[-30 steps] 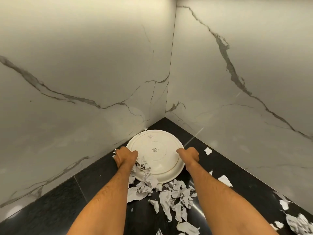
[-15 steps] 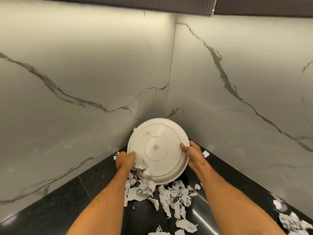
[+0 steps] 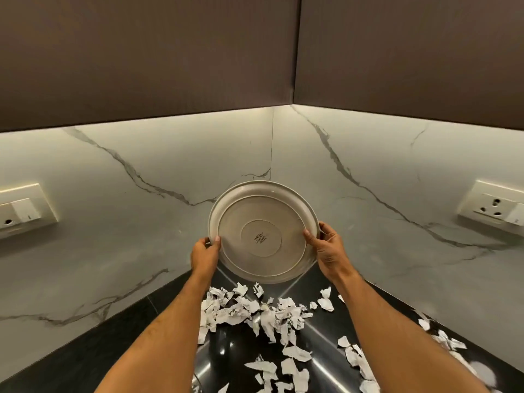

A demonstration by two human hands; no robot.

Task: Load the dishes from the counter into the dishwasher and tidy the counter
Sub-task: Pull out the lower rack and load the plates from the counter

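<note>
As plate [image 3: 262, 232] faces away, top hidden.

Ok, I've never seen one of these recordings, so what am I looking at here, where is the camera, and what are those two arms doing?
There is no machine: a person wears a wide-angle camera on the head, looking forward and down, so the arms are their own. The left hand and right hand grip opposite edges of a pale plate, held tilted above the counter with its underside toward the camera. Below it, torn paper scraps litter the black counter, in a corner of marble walls. A socket sits on the right wall.
</note>
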